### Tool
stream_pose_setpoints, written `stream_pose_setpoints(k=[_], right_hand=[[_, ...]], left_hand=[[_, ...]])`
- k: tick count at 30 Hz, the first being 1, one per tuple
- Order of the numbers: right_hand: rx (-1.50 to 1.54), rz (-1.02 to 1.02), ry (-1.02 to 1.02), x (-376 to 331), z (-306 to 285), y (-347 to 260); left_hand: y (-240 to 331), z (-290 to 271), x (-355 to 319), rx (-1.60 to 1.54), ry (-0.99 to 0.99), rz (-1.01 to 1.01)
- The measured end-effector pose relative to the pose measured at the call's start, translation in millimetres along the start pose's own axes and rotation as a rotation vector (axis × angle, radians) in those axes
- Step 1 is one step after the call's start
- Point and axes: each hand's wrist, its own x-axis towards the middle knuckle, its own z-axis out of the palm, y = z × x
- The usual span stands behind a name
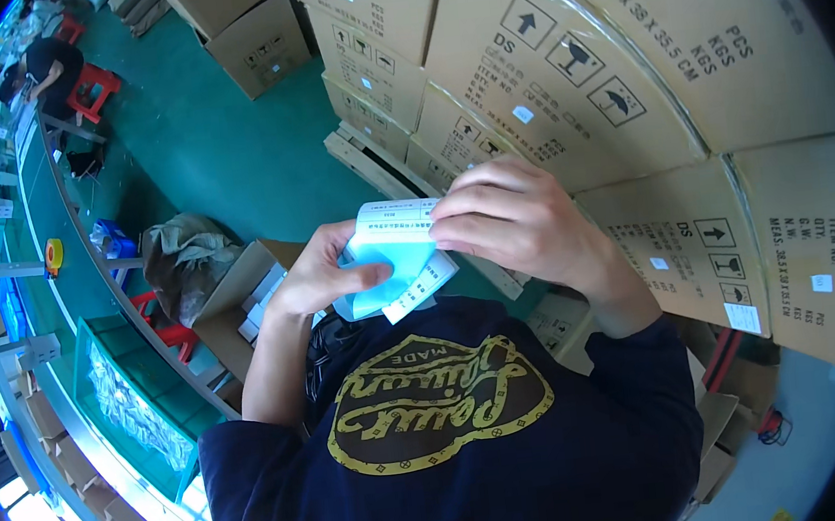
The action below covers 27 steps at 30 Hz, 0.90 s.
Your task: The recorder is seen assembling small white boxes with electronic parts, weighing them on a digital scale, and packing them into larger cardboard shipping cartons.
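Paper, in white and pale blue, was held up in front of the dark shirt [625,431]: a white printed strip [395,217] curved across the top of a light blue sheet [399,258], and a white label [424,287] jutted slantwise below. The left hand [317,278] had its thumb across the blue face, the sheet apparently clamped against fingers mostly out of sight behind it. The right hand [524,218] had its fingertips close together at the right end of the strip; they looked pinched on that edge, though the thumb was hidden and the force could not be told.

Such thin, bendy stock probably called for a firm left thumb and a light right pinch, since a hard squeeze could have creased the strip along its curve. Low, even handling close to the blue surface seemed safer than a sharp lift, which might have torn a corner (whether the strip was stuck to the blue or merely lay on it, the view did not settle). Fingertips at the very edge would have spared the print from smudges. The slanted label wanted watching too, as its free end could easily have caught or folded. Stacked cartons [568,45] rose beyond the right hand, so small motions from the wrist looked wiser than wide ones
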Motion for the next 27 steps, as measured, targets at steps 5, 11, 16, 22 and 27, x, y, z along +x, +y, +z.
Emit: stream_pose_setpoints(k=[5, 11, 16, 22, 27], right_hand=[[-0.028, 0.041, 0.004, 21.2, 24.7, -0.4], [-0.102, 0.068, 0.028, 39.2, 47.1, 5.0], [-0.095, 0.146, 0.089, 60.2, 50.7, 0.2], [0.053, 0.231, 0.005, 65.0, 59.4, 6.2], [0.574, 0.828, 0.115, 37.8, 79.9, 20.2]], left_hand=[[9.4, -33.4, 1.7, -0.022, -0.035, -0.012], [15.0, -63.4, 9.2, 0.001, -0.115, -0.014], [21.3, -89.1, 12.5, -0.144, -0.123, -0.062], [34.4, -97.4, 16.2, 0.072, -0.181, -0.047], [40.4, -96.3, 15.9, 0.976, -0.177, 0.221]])
